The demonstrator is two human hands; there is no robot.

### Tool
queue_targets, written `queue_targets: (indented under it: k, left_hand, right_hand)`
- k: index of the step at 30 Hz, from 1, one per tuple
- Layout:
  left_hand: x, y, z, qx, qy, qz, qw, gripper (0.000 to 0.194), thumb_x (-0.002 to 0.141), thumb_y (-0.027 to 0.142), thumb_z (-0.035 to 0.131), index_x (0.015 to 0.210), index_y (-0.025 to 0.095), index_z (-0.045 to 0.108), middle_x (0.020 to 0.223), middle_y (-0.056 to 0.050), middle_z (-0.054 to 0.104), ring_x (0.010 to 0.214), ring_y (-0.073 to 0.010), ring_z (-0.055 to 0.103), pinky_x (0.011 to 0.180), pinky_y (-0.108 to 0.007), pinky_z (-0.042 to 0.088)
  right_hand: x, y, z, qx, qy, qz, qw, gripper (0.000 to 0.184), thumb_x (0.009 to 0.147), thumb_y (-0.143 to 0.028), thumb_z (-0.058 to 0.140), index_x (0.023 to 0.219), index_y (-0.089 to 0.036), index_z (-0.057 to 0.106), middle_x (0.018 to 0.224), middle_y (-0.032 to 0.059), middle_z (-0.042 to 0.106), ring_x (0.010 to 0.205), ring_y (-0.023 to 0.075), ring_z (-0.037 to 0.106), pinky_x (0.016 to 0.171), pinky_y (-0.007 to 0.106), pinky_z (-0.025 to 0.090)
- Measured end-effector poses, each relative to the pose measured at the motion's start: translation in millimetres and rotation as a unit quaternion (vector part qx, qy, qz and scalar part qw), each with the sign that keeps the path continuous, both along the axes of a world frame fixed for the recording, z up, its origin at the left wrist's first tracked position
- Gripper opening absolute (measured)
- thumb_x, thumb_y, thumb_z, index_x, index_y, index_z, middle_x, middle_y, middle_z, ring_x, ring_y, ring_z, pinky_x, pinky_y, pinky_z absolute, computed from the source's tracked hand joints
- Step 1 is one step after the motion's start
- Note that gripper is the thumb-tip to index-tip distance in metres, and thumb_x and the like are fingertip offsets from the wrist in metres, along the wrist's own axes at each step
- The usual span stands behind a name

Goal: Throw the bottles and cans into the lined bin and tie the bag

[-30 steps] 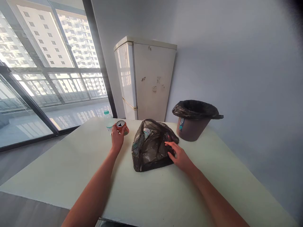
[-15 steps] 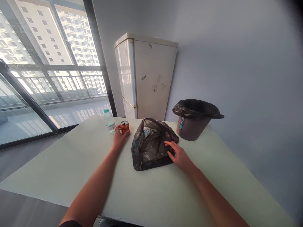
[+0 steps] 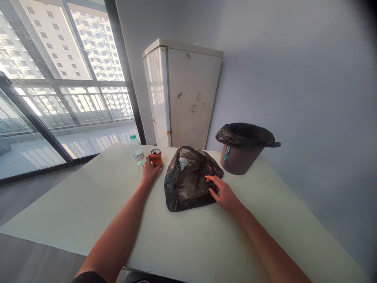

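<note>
An orange drink can point(image 3: 156, 157) stands upright on the pale table point(image 3: 88, 204), and my left hand point(image 3: 150, 171) is wrapped round its lower part. A small clear water bottle point(image 3: 136, 150) with a green cap stands just left of the can. In the middle of the table lies a black plastic bag point(image 3: 188, 181), part full, with a bottle showing at its mouth. My right hand point(image 3: 223, 192) rests on the bag's right side, fingers spread flat.
A brown bin point(image 3: 239, 157) lined with a black bag stands at the back right of the table. Behind the table are a white fridge point(image 3: 182, 94), a grey wall and large windows at the left.
One second ago my left hand held the can tilted above the table. The can has since come down and now stands upright beside the bottle. My right hand has stayed on the bag.
</note>
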State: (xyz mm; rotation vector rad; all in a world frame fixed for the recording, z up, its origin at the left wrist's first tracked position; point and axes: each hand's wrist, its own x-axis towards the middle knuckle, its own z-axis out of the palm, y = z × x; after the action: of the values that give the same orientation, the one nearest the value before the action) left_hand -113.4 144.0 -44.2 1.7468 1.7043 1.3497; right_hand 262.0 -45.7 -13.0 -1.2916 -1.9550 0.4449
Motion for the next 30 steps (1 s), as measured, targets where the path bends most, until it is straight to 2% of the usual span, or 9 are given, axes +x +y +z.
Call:
queue_targets:
  k: [2, 7, 10, 16, 24, 27, 30]
  left_hand:
    - [1.2, -1.1, 0.9, 0.0, 0.001, -0.004, 1.0, 0.075, 0.077, 0.04, 0.082, 0.14, 0.022, 0.046, 0.126, -0.014, 0.07, 0.115, -0.0309, 0.068, 0.093, -0.042, 0.054]
    - [1.7, -3.3, 2.4, 0.0, -0.005, -0.016, 1.0, 0.075, 0.079, 0.047, 0.08, 0.141, 0.023, 0.046, 0.127, -0.014, 0.07, 0.115, -0.0294, 0.069, 0.091, -0.04, 0.053]
    - [1.9, -4.8, 4.1, 0.002, -0.006, -0.019, 1.0, 0.071, 0.08, 0.046, 0.078, 0.139, 0.023, 0.047, 0.13, -0.013, 0.07, 0.117, -0.0293, 0.068, 0.091, -0.039, 0.052]
    - [4.7, -7.8, 8.3, 0.001, -0.001, -0.023, 1.0, 0.068, 0.08, 0.045, 0.076, 0.138, 0.021, 0.049, 0.118, -0.011, 0.073, 0.092, -0.0238, 0.071, 0.082, -0.036, 0.052]
    - [3.7, -6.2, 7.3, -0.002, 0.002, -0.027, 1.0, 0.065, 0.08, 0.046, 0.075, 0.136, 0.021, 0.052, 0.112, -0.01, 0.074, 0.089, -0.0248, 0.071, 0.08, -0.037, 0.053]
    - [3.4, -6.3, 7.0, 0.0, 0.002, -0.03, 1.0, 0.068, 0.081, 0.045, 0.075, 0.139, 0.021, 0.05, 0.117, -0.011, 0.073, 0.097, -0.0266, 0.072, 0.087, -0.04, 0.054]
    - [5.7, -9.1, 8.2, 0.019, 0.003, -0.025, 1.0, 0.083, 0.08, 0.047, 0.078, 0.149, 0.02, 0.04, 0.131, -0.016, 0.068, 0.12, -0.0327, 0.066, 0.101, -0.048, 0.051]
  right_hand:
    - [0.1, 0.0, -0.3, -0.006, -0.001, 0.0, 1.0, 0.047, 0.097, -0.022, 0.051, 0.144, -0.029, 0.054, 0.124, 0.0077, 0.066, 0.087, 0.0196, 0.063, 0.081, 0.035, 0.056]
    - [0.8, 1.0, -3.4, 0.002, -0.004, 0.005, 1.0, 0.048, 0.097, -0.021, 0.051, 0.144, -0.029, 0.054, 0.121, 0.0067, 0.066, 0.089, 0.0196, 0.063, 0.086, 0.036, 0.055]
    - [1.3, 2.1, -5.6, 0.0, -0.004, 0.007, 1.0, 0.048, 0.097, -0.021, 0.051, 0.145, -0.029, 0.053, 0.121, 0.0067, 0.066, 0.083, 0.0182, 0.061, 0.082, 0.036, 0.054]
    - [0.2, 0.9, -2.4, -0.006, -0.003, 0.006, 1.0, 0.048, 0.098, -0.02, 0.05, 0.145, -0.028, 0.053, 0.119, 0.0072, 0.065, 0.083, 0.0182, 0.061, 0.081, 0.035, 0.054]
    - [-0.2, 0.1, -1.7, -0.008, -0.003, 0.008, 1.0, 0.047, 0.098, -0.021, 0.05, 0.144, -0.029, 0.054, 0.117, 0.0076, 0.065, 0.076, 0.017, 0.059, 0.076, 0.034, 0.054]
    - [-0.1, 0.4, -1.8, -0.009, -0.004, 0.01, 1.0, 0.047, 0.097, -0.02, 0.05, 0.143, -0.028, 0.055, 0.117, 0.0073, 0.065, 0.077, 0.0171, 0.059, 0.076, 0.034, 0.054]
    - [-0.4, -0.2, -0.1, -0.008, -0.007, 0.009, 1.0, 0.046, 0.096, -0.019, 0.05, 0.141, -0.028, 0.056, 0.116, 0.0066, 0.065, 0.077, 0.0171, 0.059, 0.076, 0.034, 0.054]
